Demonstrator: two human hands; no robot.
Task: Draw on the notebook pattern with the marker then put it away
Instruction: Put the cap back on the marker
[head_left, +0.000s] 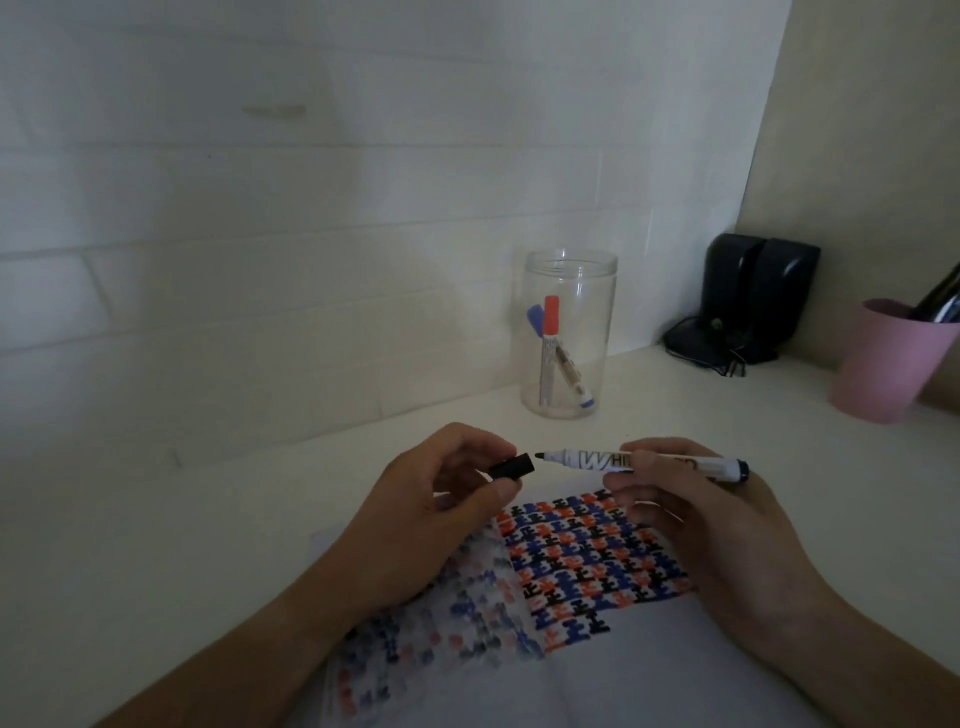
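Above the patterned notebook, hands pinch a cylindrical black cap left, slim white marker right.

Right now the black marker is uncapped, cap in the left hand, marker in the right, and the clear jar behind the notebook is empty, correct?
Not quite. In the head view the clear jar is not empty: it holds a red-capped marker and a blue-capped marker. The rest stands: cap in the left hand, black marker in the right hand.
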